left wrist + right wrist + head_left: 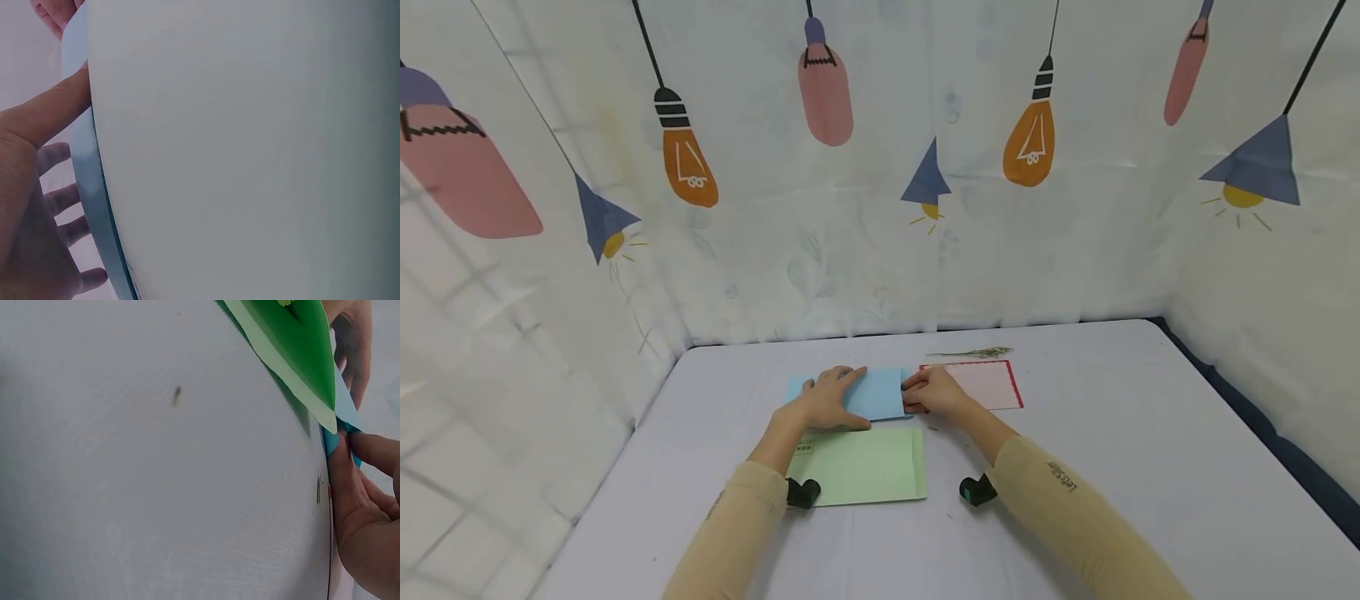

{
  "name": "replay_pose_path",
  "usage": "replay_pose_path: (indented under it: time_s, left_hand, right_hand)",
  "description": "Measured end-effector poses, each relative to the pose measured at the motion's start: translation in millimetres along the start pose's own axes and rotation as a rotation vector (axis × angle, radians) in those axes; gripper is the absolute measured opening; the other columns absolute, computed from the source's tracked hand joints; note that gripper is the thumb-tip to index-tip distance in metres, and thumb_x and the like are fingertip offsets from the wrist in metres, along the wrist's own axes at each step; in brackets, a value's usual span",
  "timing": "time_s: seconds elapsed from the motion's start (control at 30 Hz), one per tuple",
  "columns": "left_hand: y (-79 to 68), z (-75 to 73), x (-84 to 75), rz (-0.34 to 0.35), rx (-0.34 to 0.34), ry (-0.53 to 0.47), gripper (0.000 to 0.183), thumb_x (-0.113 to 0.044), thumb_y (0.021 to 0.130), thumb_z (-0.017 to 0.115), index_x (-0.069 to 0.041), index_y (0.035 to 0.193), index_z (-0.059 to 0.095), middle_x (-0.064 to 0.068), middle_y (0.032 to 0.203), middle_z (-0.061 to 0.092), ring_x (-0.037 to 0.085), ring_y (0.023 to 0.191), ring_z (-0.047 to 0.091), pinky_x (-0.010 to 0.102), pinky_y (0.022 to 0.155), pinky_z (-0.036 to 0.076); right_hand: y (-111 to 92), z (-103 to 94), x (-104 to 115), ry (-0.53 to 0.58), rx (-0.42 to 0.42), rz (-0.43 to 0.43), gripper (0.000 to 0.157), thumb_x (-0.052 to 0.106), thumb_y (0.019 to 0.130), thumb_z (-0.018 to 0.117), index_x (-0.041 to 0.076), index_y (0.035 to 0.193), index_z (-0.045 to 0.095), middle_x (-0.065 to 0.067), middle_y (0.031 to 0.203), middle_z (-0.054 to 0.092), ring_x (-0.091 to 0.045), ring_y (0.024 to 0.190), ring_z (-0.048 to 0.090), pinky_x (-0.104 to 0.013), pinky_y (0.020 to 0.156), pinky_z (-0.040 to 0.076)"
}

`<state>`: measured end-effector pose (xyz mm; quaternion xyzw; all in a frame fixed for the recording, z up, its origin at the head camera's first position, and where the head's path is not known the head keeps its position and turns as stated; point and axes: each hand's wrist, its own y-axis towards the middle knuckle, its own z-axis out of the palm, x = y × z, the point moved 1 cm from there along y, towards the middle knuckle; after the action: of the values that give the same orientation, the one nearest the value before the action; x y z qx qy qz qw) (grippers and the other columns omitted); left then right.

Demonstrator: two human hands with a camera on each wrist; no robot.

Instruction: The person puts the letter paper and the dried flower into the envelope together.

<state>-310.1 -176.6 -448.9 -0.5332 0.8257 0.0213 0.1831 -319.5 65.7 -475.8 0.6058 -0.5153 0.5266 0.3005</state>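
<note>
A light blue envelope (880, 393) lies on the white table, overlapping the back edge of a pale green envelope (865, 467) in the head view. Spread across its left part, my left hand (825, 402) rests on it, thumb along the front edge. At its right end my right hand (936, 392) pinches the blue paper between thumb and fingers. The right wrist view shows those fingertips (342, 445) at the paper's edge. There the green envelope gapes, with a bright green inside (306, 344) and a pale yellowish bit within.
A pink card with a red border (988, 383) lies right of the blue envelope, partly behind my right hand. A dried sprig (977, 353) lies beyond it. Small plant crumbs (176, 396) dot the tablecloth. Printed curtains (865, 267) enclose the table's back and sides.
</note>
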Motion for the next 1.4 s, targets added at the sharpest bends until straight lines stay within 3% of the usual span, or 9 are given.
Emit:
replay_pose_path:
  time_s: [0.37, 0.57, 0.67, 0.8, 0.93, 1.07, 1.17, 1.4]
  left_hand:
    - [-1.2, -3.3, 0.5, -0.006, -0.012, 0.005, 0.104, -0.056, 0.081, 0.083, -0.020, 0.164, 0.030, 0.020, 0.162, 0.028, 0.041, 0.149, 0.024, 0.072, 0.113, 0.015]
    - [0.1, -0.8, 1.6, -0.014, -0.004, 0.032, 0.104, -0.057, 0.079, 0.084, -0.020, 0.163, 0.033, 0.018, 0.157, 0.035, 0.040, 0.145, 0.030, 0.072, 0.113, 0.016]
    - [1.1, 0.4, 2.6, -0.007, -0.010, 0.035, 0.103, -0.056, 0.080, 0.084, -0.019, 0.162, 0.034, 0.017, 0.155, 0.037, 0.040, 0.144, 0.033, 0.071, 0.112, 0.019]
    - [1.2, 0.9, 3.3, 0.006, -0.026, 0.033, 0.103, -0.055, 0.080, 0.085, -0.017, 0.161, 0.035, 0.018, 0.154, 0.038, 0.040, 0.142, 0.035, 0.071, 0.111, 0.021]
    - [2.8, 1.4, 3.4, 0.005, -0.030, 0.034, 0.104, -0.054, 0.080, 0.084, -0.017, 0.162, 0.033, 0.019, 0.156, 0.036, 0.040, 0.143, 0.034, 0.070, 0.111, 0.020]
    - [4.1, 0.5, 1.2, 0.000, -0.034, 0.027, 0.104, -0.054, 0.079, 0.085, -0.019, 0.162, 0.033, 0.017, 0.156, 0.036, 0.039, 0.143, 0.035, 0.070, 0.112, 0.020]
    - [4.2, 0.7, 2.2, 0.003, -0.046, 0.020, 0.105, -0.053, 0.079, 0.087, -0.019, 0.162, 0.033, 0.017, 0.156, 0.037, 0.039, 0.143, 0.035, 0.071, 0.111, 0.021]
    - [2.8, 0.8, 4.1, -0.007, -0.021, 0.008, 0.105, -0.054, 0.079, 0.086, -0.019, 0.163, 0.032, 0.017, 0.157, 0.035, 0.039, 0.145, 0.032, 0.071, 0.113, 0.018]
  right_hand:
    - [-1, -7.4, 1, -0.090, 0.091, -0.014, 0.042, 0.020, 0.098, 0.071, -0.007, 0.130, 0.064, -0.013, 0.112, 0.074, -0.020, 0.096, 0.073, -0.034, 0.083, 0.058]
    - [-1, -5.7, -2, -0.128, 0.068, -0.005, 0.047, 0.023, 0.097, 0.072, -0.007, 0.133, 0.062, -0.011, 0.114, 0.072, -0.018, 0.095, 0.070, -0.032, 0.081, 0.057]
    - [-1, -3.7, -2, -0.085, 0.059, -0.002, 0.048, 0.019, 0.097, 0.070, -0.009, 0.135, 0.059, -0.013, 0.114, 0.071, -0.019, 0.095, 0.070, -0.033, 0.082, 0.057]
    - [-3, -1.6, -3, 0.053, 0.045, -0.006, 0.047, 0.011, 0.099, 0.066, -0.012, 0.138, 0.053, -0.015, 0.109, 0.071, -0.021, 0.090, 0.072, -0.034, 0.081, 0.059]
    - [-10, -5.6, -2, 0.148, 0.013, -0.027, 0.042, 0.005, 0.099, 0.065, -0.009, 0.137, 0.053, -0.017, 0.105, 0.069, -0.023, 0.085, 0.072, -0.034, 0.078, 0.060]
    - [-19, -17.6, 1, 0.094, -0.013, -0.047, 0.036, 0.007, 0.098, 0.067, -0.003, 0.132, 0.059, -0.016, 0.104, 0.068, -0.024, 0.083, 0.070, -0.034, 0.076, 0.060]
    - [-26, -27.9, 3, -0.010, -0.026, -0.057, 0.032, 0.012, 0.099, 0.067, 0.001, 0.129, 0.063, -0.012, 0.105, 0.068, -0.023, 0.082, 0.068, -0.034, 0.076, 0.059]
    - [-40, -56.3, -3, -0.184, -0.028, -0.063, 0.030, 0.013, 0.101, 0.065, 0.000, 0.128, 0.064, -0.008, 0.103, 0.069, -0.022, 0.081, 0.067, -0.034, 0.074, 0.057]
